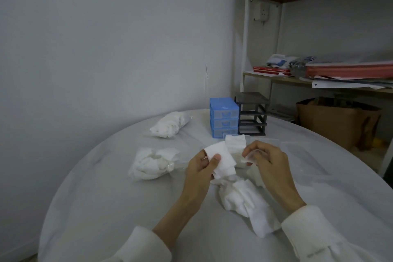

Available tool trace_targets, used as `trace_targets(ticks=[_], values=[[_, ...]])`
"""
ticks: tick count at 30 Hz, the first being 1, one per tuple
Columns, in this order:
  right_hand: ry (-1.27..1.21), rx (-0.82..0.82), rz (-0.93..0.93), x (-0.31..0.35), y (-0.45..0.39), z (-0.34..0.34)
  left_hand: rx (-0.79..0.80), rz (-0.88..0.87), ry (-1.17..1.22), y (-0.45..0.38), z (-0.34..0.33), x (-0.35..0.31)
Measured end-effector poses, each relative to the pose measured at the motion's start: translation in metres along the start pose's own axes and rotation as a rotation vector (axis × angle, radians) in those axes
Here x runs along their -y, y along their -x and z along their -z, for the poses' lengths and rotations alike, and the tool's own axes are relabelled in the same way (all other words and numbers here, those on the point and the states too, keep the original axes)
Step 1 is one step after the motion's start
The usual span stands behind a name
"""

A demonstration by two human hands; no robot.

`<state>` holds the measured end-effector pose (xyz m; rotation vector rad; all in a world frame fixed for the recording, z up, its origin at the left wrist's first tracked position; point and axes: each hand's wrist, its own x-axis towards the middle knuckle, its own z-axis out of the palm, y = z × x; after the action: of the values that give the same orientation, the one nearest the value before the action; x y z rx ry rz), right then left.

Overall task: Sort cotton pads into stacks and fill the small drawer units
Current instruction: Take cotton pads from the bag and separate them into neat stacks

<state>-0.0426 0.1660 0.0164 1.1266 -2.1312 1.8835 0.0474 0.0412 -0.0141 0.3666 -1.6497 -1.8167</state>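
Fingers (217,158) of our left hand (204,168) pinch a small stack of cotton pads (221,160); right hand (265,161) pinches a clear wrapper (252,155) just beside; blue drawer unit (224,118) lies straight ahead across the worktop (127,208), about equally near both hands

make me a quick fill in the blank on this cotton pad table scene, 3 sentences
1. The drawer unit that still has its drawers in is coloured ____.
2. The dark frame beside it stands on its ____ side in the view.
3. The left hand pinches a stack of cotton pads with its ____ on top.

Missing words: blue; right; thumb
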Motion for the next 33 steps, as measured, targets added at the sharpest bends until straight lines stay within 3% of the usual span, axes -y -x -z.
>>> trace_targets(ticks=[5,11,18,22,27,33], values=[[0.005,-0.018,-0.015,0.0,0.001,0.0,0.018,-0.011,0.036,0.002,-0.001,0.001],[0.06,0.108,-0.055,-0.006,0.003,-0.007,0.106,-0.046,0.044,0.004,-0.003,-0.002],[0.004,0.007,0.005,-0.009,-0.001,-0.004,0.197,-0.055,-0.041,0.003,-0.001,-0.001],[-0.043,-0.047,0.002,-0.012,-0.002,-0.004,0.145,-0.084,-0.104,0.001,0.002,0.0],[-0.254,-0.135,-0.047,-0.011,-0.004,-0.001,0.084,-0.02,-0.006,0.001,0.004,-0.001],[-0.228,0.072,0.024,-0.01,-0.003,-0.006,0.039,0.084,0.096,0.001,0.007,-0.003]])
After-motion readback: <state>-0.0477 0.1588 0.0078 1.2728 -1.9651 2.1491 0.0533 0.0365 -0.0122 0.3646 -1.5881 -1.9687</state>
